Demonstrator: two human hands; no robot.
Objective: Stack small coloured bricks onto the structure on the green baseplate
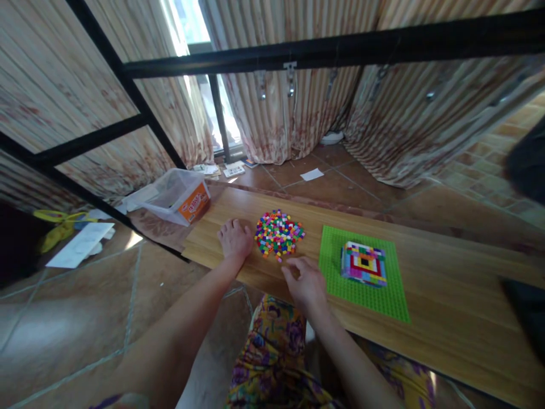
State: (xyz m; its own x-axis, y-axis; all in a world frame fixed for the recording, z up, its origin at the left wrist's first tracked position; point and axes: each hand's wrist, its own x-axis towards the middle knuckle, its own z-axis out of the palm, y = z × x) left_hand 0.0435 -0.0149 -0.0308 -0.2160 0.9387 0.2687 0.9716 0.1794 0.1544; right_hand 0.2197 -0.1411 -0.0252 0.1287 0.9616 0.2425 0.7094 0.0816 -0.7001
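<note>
Curtains (289,113): hung in striped folds behind a black frame (298,54), with daylight showing through a gap left of centre.
Floor (85,307): was tiled in brown, with a sheet of paper (313,174) lying beyond the desk (451,278).
Desk: stretched long and narrow, in wood grain, in front of patterned clothing (272,352).
Bin (164,213): stood by the left end of the desk, see-through, with an orange label (193,203).
Bricks (279,233): lay on the desk in a loose, many-coloured pile, between the left hand (235,238) and the green plate (395,287).
Left hand: rested palm down on the desk, just beside the bricks, loosely spread.
Right hand (287,265): was curled at the near edge of the pile, with thumb and forefinger close; could not tell whether pinching a brick.
Plate: lay flat on the desk, right of the bricks, studded all over.
Block (364,263): sat on the plate, built of coloured bricks, with a red square around a dark centre.
</note>
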